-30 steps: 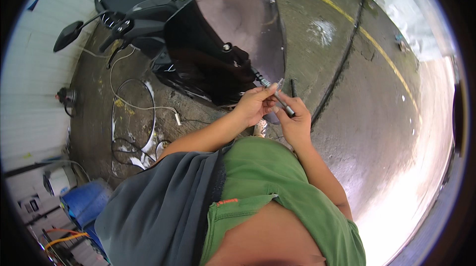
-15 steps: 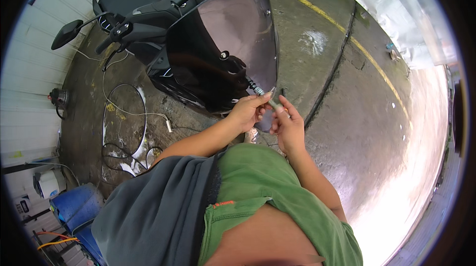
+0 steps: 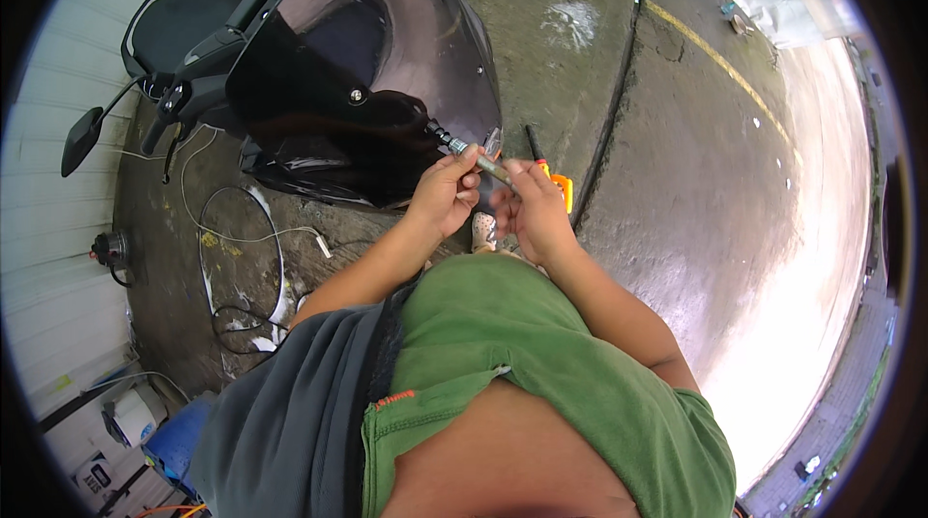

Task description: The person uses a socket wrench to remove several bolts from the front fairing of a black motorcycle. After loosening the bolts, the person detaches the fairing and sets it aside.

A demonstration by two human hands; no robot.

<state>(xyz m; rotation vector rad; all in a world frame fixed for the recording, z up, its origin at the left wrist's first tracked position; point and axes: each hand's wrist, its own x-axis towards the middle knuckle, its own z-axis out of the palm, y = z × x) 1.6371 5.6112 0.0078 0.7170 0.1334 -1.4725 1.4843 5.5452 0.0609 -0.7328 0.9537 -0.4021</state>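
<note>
A black scooter with a dark tinted windscreen stands in front of me. My left hand and my right hand meet just below the windscreen's lower right corner. Between them they grip a slim metal socket tool, its dark tip pointing at the scooter's front panel. A screwdriver with an orange handle lies on the concrete just beyond my right hand.
White cables curl over the floor on the left beside a small plug fitting. A dark hose or seam runs across the concrete next to a yellow line. A blue container and a white corrugated wall stand at lower left.
The view has shifted closer to the scooter. Both hands stay together at the windscreen's lower corner, and the socket tool now points up-left into the front panel.
</note>
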